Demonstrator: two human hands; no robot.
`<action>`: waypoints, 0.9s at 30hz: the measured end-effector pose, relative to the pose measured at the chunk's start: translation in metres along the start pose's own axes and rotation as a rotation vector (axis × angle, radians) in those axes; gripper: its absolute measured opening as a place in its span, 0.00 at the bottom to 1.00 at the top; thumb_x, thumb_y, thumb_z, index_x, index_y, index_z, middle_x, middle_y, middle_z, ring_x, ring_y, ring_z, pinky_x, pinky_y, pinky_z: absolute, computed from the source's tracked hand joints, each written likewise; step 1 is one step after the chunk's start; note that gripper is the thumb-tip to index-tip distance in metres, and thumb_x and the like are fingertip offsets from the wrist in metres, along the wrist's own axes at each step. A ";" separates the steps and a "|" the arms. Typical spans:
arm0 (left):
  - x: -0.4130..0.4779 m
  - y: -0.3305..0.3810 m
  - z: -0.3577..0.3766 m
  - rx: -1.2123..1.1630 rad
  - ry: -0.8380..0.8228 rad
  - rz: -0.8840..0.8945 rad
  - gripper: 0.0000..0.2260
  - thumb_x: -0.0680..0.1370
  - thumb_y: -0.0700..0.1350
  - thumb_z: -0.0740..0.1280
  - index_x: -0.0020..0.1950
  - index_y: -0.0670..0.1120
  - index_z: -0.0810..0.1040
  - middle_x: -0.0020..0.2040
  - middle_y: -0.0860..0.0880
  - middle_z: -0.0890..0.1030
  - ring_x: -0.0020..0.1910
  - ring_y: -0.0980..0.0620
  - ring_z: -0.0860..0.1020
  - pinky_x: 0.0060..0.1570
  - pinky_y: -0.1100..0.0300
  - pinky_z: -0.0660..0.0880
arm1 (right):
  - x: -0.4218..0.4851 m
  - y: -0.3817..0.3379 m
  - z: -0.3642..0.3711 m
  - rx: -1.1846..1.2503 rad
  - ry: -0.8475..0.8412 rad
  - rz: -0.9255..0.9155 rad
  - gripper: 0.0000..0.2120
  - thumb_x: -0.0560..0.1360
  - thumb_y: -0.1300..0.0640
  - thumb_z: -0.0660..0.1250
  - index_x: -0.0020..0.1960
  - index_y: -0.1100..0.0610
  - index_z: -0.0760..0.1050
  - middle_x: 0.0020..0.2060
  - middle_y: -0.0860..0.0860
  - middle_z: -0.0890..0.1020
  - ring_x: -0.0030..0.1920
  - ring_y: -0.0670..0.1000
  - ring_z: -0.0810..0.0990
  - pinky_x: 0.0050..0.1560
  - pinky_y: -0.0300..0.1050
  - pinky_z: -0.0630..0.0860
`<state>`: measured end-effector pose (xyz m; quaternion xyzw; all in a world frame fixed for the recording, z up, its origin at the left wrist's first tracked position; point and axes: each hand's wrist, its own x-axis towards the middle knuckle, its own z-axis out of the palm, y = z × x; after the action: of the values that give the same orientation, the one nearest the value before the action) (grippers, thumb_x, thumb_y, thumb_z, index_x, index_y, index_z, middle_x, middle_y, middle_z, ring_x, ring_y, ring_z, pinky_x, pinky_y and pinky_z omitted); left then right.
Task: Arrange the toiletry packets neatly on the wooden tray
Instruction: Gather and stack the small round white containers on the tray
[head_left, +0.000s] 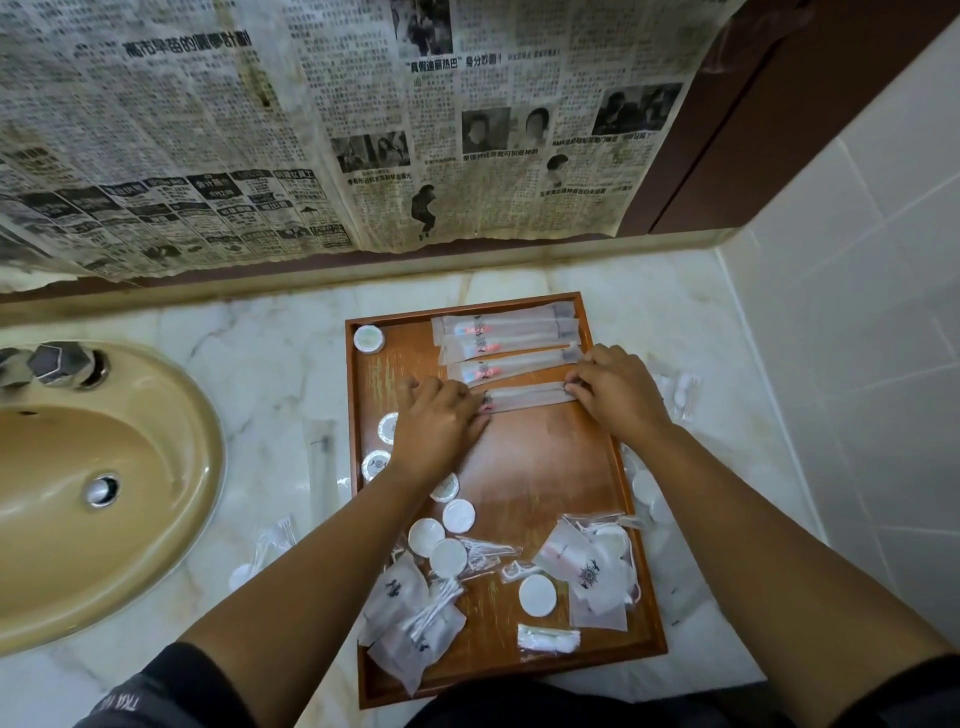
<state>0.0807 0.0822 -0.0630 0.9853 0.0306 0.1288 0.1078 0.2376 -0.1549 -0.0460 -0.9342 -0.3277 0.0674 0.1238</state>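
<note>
Fingers (576, 383) of the right hand (618, 395) pinch 1 long packet (524, 401), left hand (439, 423) grip unclear; square it parallel to the packet row (511, 338) beyond, ends flush.

The newspaper (208, 156) pasted on the wall beyond the far edge of the wooden tray (535, 467) has a bold Chinese headline straight above the tray, "真假迪丽热巴". Another headline, well to the tray's left, begins "高市早苗的", and the small columns are too fine to read. Each long packet (519, 366) across the tray's far half bears a dark round emblem with illegible lettering, and pale letters on the dark sleeve (135, 696) left of the tray's near corner seem to read "TRA".
</note>
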 end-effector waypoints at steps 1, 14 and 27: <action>0.000 -0.001 0.001 0.001 -0.008 0.006 0.11 0.81 0.55 0.68 0.56 0.51 0.86 0.50 0.51 0.83 0.52 0.45 0.77 0.60 0.43 0.65 | -0.001 0.000 0.001 -0.011 0.026 -0.012 0.06 0.77 0.53 0.73 0.51 0.53 0.86 0.52 0.52 0.83 0.51 0.54 0.78 0.53 0.50 0.74; 0.008 0.003 0.011 0.012 0.058 -0.065 0.07 0.80 0.51 0.70 0.51 0.50 0.86 0.47 0.50 0.83 0.47 0.45 0.77 0.57 0.43 0.65 | 0.000 0.001 0.006 -0.055 0.154 0.106 0.08 0.76 0.52 0.74 0.53 0.53 0.86 0.50 0.53 0.82 0.51 0.55 0.79 0.54 0.53 0.74; 0.013 0.004 0.014 0.000 0.010 -0.150 0.09 0.78 0.55 0.72 0.47 0.51 0.85 0.45 0.50 0.83 0.47 0.45 0.78 0.56 0.44 0.65 | -0.004 -0.001 0.015 -0.154 0.196 0.195 0.07 0.77 0.51 0.73 0.51 0.53 0.85 0.49 0.53 0.80 0.51 0.56 0.77 0.55 0.54 0.65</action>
<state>0.0966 0.0770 -0.0723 0.9796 0.1049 0.1253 0.1168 0.2309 -0.1534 -0.0602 -0.9704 -0.2263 -0.0376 0.0760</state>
